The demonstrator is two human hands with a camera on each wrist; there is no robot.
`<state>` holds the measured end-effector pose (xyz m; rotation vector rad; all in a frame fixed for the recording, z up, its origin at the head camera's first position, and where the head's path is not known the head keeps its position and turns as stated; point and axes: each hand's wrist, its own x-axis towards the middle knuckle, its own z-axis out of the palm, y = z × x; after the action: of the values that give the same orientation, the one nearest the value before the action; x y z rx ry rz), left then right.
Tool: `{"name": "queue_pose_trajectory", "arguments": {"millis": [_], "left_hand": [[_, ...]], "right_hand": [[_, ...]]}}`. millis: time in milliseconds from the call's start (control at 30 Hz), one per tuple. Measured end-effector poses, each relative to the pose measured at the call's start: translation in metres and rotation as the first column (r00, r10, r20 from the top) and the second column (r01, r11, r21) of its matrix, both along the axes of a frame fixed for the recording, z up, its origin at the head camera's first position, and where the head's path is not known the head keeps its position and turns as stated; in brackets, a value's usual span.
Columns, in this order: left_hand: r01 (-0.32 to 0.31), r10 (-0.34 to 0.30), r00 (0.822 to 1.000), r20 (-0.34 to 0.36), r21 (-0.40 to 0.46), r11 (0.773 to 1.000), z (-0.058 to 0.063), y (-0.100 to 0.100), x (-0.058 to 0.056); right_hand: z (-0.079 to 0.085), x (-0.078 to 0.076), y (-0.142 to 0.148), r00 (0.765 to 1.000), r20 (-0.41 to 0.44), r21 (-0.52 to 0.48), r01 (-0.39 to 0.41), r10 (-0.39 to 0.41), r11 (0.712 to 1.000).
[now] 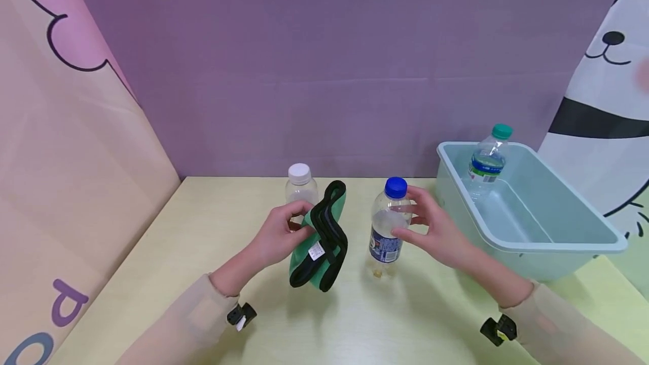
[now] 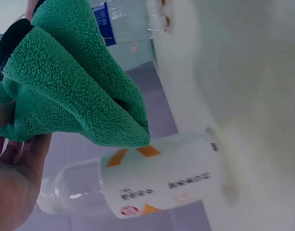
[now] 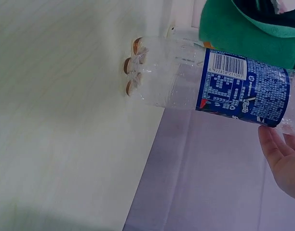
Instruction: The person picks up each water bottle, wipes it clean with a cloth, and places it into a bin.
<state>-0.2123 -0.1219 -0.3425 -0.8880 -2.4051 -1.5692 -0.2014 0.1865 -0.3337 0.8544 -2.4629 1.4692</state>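
Behind the pale wood worktop [image 1: 385, 323] hangs a big purple cloth wall [image 1: 304, 61]. On the worktop's right sits a light blue plastic tub [image 1: 552, 247], and a clear bottle with a green cap [image 1: 488, 160] leans inside it. Just left of the tub, a clear plastic bottle with a blue cap [image 1: 386, 245] is upright. Further left, a clear bottle with a white cap [image 1: 299, 191] stands partly behind the left hand [image 1: 281, 235]. That hand pinches a folded green fluffy cloth with black edges [image 1: 327, 238], up above the worktop. The right hand [image 1: 433, 231] has its grip curved round the top part of the blue-capped bottle, thumb in front and fingers behind; I can't tell how hard it squeezes.

To do this well, I think the right hand should hold softly, since thin plastic can dent, and keep the bottle straight. The left hand should keep the cloth away from the white-capped bottle so it won't tip.

The blue label [image 3: 244, 86] has a barcode and lots of tiny white words. The white label [image 2: 162, 178] has orange shapes, a round red sign and blurry black writing. The cloth's little white tag [image 1: 316, 250] is too small to read.
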Motion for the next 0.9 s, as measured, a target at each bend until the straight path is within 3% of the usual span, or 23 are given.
{"name": "queue_pose_trajectory", "arguments": {"millis": [333,600,900], "left_hand": [[0.062,-0.06,0.997,-0.053,0.044,0.997,0.028,0.032,-0.013],[0.122,-0.117,0.989,-0.091,0.042,0.992,0.034,0.047,-0.014],[0.163,-0.16,0.985,-0.068,0.046,0.985,0.032,0.053,-0.014]], "right_hand": [[-0.002,-0.006,0.003,1.0,0.003,-0.008,0.022,-0.022,1.0],[0.003,0.0,0.0,0.999,0.037,0.0,-0.023,0.023,1.0],[0.001,0.001,-0.002,0.998,0.029,-0.034,-0.054,0.055,0.998]]}}
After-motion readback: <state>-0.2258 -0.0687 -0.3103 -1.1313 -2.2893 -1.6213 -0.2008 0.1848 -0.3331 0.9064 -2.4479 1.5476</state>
